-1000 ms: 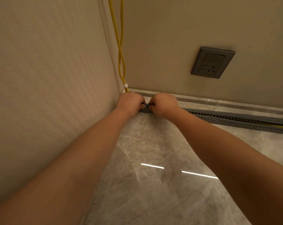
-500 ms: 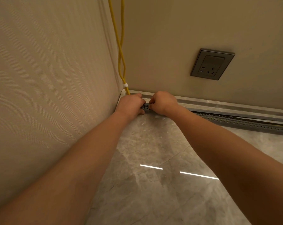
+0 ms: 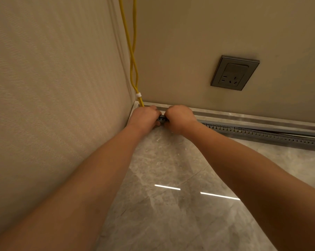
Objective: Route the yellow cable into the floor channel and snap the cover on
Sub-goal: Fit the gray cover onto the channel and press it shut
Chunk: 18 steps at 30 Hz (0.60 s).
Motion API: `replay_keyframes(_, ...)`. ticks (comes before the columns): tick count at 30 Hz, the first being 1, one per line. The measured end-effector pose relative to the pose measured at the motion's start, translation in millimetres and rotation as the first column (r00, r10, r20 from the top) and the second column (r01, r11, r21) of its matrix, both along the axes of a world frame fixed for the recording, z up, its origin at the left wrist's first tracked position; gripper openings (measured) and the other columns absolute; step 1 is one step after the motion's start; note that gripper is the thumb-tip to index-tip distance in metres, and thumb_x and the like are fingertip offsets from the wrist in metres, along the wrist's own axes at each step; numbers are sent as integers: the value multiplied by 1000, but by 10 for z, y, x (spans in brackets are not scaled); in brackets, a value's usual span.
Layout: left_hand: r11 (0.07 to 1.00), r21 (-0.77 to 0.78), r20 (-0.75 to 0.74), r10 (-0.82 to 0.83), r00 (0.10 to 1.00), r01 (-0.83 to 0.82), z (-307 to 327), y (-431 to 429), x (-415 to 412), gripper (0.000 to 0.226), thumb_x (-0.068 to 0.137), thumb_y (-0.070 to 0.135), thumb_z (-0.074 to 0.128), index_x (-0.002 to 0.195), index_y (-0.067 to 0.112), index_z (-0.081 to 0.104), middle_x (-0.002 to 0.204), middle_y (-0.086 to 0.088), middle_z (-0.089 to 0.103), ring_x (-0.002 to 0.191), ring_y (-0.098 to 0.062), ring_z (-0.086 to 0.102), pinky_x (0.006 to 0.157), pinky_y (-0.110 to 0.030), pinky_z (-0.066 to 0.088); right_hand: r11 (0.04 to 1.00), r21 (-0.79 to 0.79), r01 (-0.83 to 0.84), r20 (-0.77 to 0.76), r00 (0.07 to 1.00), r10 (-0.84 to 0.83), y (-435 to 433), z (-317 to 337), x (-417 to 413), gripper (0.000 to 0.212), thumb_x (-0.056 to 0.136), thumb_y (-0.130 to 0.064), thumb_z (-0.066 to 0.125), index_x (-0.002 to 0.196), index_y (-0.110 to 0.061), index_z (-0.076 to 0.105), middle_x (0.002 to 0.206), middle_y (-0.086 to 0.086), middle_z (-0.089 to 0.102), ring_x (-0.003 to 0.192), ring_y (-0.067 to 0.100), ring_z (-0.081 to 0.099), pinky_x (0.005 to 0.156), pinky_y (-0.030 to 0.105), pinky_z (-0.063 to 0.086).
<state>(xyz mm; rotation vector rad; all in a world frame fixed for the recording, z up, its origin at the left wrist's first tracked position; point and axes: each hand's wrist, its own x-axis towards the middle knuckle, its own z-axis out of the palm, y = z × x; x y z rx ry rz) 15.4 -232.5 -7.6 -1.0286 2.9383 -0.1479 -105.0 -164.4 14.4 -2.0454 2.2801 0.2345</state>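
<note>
A yellow cable [image 3: 132,57] runs doubled down the wall corner, bound by a white tie [image 3: 138,95], and disappears behind my left hand. A grey slotted floor channel [image 3: 261,134] lies along the base of the far wall and stretches off to the right. My left hand [image 3: 144,117] and my right hand [image 3: 179,118] sit side by side on the channel's left end near the corner, both with fingers curled down on it. A short bit of channel shows between them. The fingertips and whatever lies under them are hidden.
A grey wall socket [image 3: 234,73] sits on the far wall above the channel. A striped wall [image 3: 53,87] stands close on the left. A pale skirting strip [image 3: 252,117] runs behind the channel. Glossy marble floor [image 3: 171,196] spreads toward me.
Both hands have stayed on the channel's left end, closing in a little toward the corner. The view has tipped slightly; the yellow line seen in the channel at far right is out of sight.
</note>
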Motion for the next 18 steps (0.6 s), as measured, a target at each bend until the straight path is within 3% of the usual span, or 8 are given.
replay_keyframes(4, 1000, -2, 8, -11, 1000, 11, -2, -10, -7, 31, 93, 36, 59, 116, 16, 65, 115, -5, 61, 101, -27, 64, 74, -36, 48, 999, -2, -38, -27, 999, 38, 3, 4, -15, 18, 91, -21, 54, 95, -9, 68, 78, 4, 46, 72, 26, 44, 62, 30, 36)
replay_keyframes(9, 999, -32, 26, -30, 999, 31, 7, -7, 10, 30, 94, 37, 57, 114, 16, 67, 110, -6, 61, 97, -27, 64, 70, -36, 46, 998, -27, -63, -39, 997, 62, 18, -31, -4, 18, 92, -21, 53, 90, -10, 67, 66, 2, 40, 70, 26, 45, 61, 30, 35)
replay_keyframes(15, 1000, -5, -19, 0, 1000, 0, 17, 3, 27, 29, 93, 38, 57, 113, 20, 69, 108, -5, 60, 98, -26, 63, 72, -35, 46, 995, -87, -44, 2, 999, 44, 15, -56, -60, 21, 89, -23, 53, 87, -10, 69, 81, 10, 60, 82, 34, 62, 60, 29, 34)
replay_keyframes(18, 1000, -10, -22, 13, 1000, -13, 58, 33, 33, 30, 91, 39, 60, 113, 21, 69, 109, -3, 61, 99, -25, 63, 72, -34, 47, 992, -121, 16, 71, 997, -8, 27, -59, -71, 19, 85, -25, 58, 87, -12, 72, 79, 9, 65, 77, 32, 62, 58, 29, 37)
